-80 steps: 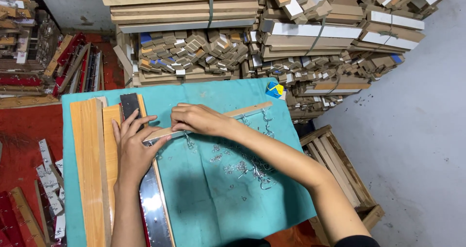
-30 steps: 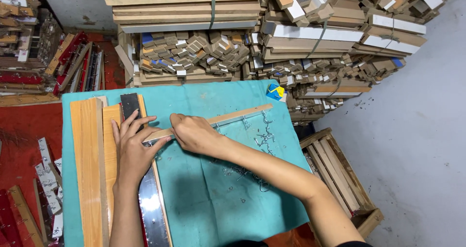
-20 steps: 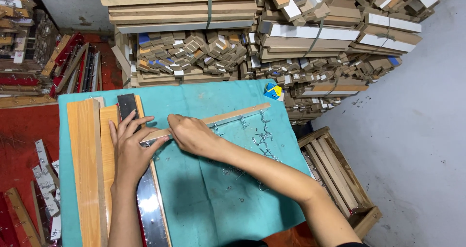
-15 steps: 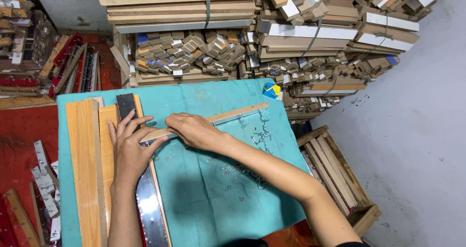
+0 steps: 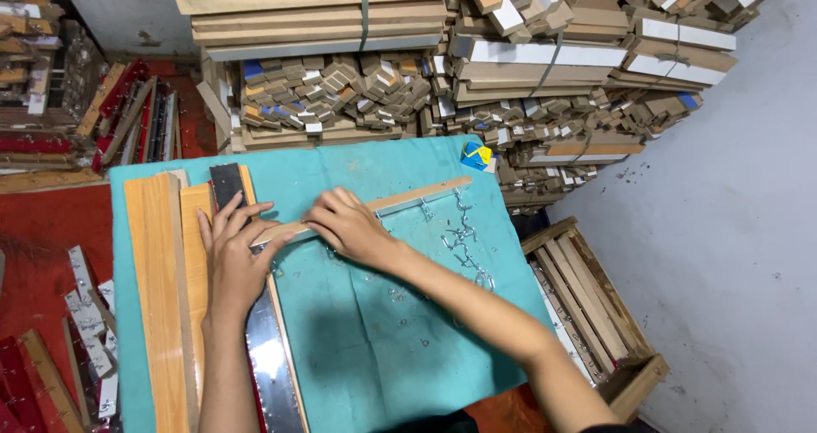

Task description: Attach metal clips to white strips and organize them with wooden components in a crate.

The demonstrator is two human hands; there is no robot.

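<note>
A long thin wooden strip (image 5: 425, 195) with small metal hooks along its edge lies slanted across a teal-covered table (image 5: 383, 356). My right hand (image 5: 345, 225) rests on the strip near its left part, fingers curled down on it. Flat and with fingers spread, my left hand (image 5: 234, 250) presses the strip's left end where it crosses a shiny metal bar (image 5: 268, 361). Loose metal hooks (image 5: 464, 237) are scattered on the cloth right of my right hand.
Orange wooden boards (image 5: 157, 297) lie along the table's left side. Stacks of wooden strips and blocks (image 5: 408, 67) fill the back. A wooden crate (image 5: 596, 305) with slats stands at the right. More strips with metal parts (image 5: 85, 305) lie on the red floor, left.
The strip has slid left under my hands, and my right hand has shifted slightly along it. My left hand stays pressed at the left end.
</note>
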